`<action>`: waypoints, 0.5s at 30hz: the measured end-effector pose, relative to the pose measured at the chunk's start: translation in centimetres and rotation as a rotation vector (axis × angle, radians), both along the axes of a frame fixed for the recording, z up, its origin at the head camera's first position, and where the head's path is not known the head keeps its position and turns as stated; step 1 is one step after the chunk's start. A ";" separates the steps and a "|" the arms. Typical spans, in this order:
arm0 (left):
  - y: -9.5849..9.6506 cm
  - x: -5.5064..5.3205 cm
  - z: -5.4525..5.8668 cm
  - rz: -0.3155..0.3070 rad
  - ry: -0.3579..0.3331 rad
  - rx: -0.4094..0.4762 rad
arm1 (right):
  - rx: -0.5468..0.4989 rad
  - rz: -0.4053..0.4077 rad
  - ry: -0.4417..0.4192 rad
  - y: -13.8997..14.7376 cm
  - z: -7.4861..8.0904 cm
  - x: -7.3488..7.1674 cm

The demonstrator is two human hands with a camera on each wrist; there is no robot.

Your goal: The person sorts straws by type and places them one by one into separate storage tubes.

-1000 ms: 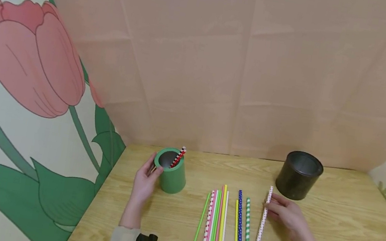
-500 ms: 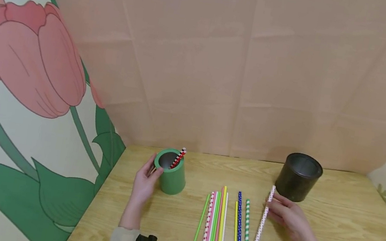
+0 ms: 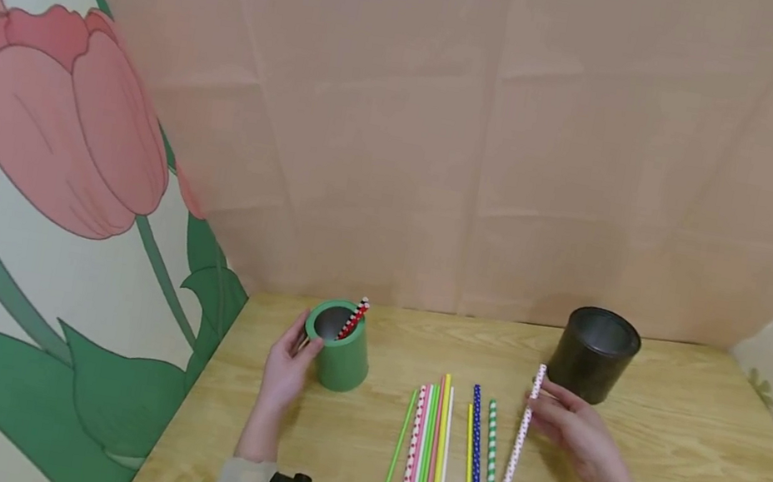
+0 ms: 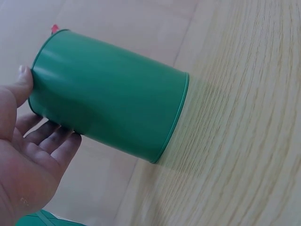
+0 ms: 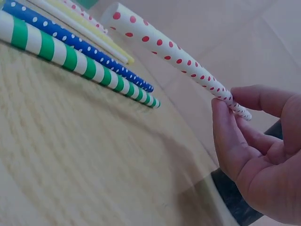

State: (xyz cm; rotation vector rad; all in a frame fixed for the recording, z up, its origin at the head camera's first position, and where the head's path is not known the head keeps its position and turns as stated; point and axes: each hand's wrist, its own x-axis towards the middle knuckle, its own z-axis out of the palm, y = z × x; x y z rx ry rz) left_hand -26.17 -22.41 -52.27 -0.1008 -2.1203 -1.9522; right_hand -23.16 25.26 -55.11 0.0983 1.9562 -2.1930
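Left hand (image 3: 286, 370) gripping green can (image 3: 345, 363) — red straws (image 3: 352, 322) inside, right hand (image 3: 574, 433) pinching dotted straw (image 3: 519, 441) near black can (image 3: 582, 366)

The cup (image 3: 346, 365) is plain green outside and dark grey inside; the straws in it (image 3: 352, 321) are red and black, flecked white. Right of the cup are plain lime-green straws (image 3: 396, 452), yellow straws (image 3: 442, 435), a blue straw (image 5: 75, 44) with white dots and a green-and-white striped straw (image 5: 79, 63); farther right of it, a white straw (image 5: 174, 56) with red dots and a plain black canister (image 3: 586, 369).
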 end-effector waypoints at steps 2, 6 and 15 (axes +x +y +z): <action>-0.1 0.2 0.0 0.004 -0.004 -0.011 | -0.006 0.017 0.025 -0.3 0.3 0.0; 0.0 0.4 0.1 0.000 0.003 -0.006 | -0.021 0.018 0.065 -0.9 1.3 0.1; 0.0 0.1 0.0 -0.024 0.008 0.034 | -0.017 0.042 0.118 -2.5 3.8 0.1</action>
